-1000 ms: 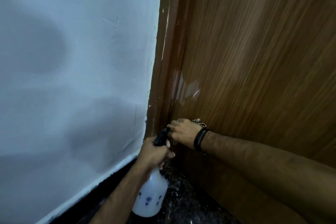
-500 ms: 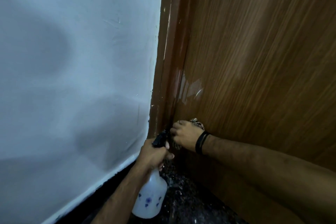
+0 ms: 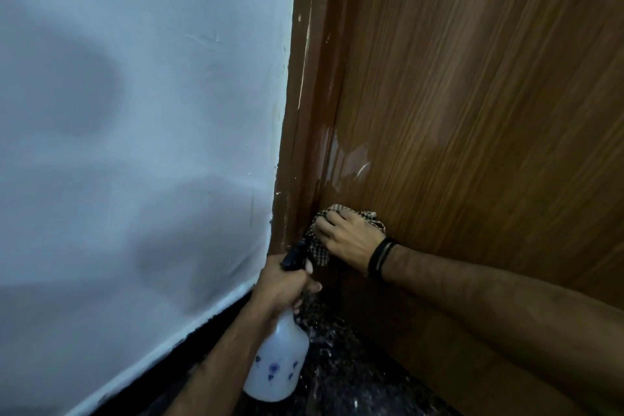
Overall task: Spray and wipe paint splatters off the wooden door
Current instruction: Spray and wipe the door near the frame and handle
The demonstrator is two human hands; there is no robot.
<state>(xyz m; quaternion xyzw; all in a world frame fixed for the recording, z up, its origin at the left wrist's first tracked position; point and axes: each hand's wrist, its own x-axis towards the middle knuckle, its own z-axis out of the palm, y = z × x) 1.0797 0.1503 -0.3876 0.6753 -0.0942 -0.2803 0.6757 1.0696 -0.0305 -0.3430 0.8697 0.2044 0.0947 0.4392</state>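
Observation:
The wooden door [image 3: 472,111] fills the right side, with a wet shiny patch [image 3: 344,159] near its left edge. Pale paint streaks and specks run down the brown door frame [image 3: 305,78]. My right hand [image 3: 344,236] presses a checked cloth [image 3: 337,213] flat against the door low down, just below the wet patch. My left hand [image 3: 283,287] grips the neck of a white spray bottle [image 3: 277,365] with blue flower prints; its black nozzle [image 3: 295,252] points at the frame beside the cloth.
A white wall [image 3: 135,145] covers the left side, ending in a dark skirting strip [image 3: 202,331]. The dark speckled floor [image 3: 337,382] lies below, in the corner between wall and door.
My right hand has slid the cloth a little up and to the right on the door, and more of the cloth shows. My left hand with the bottle has barely moved.

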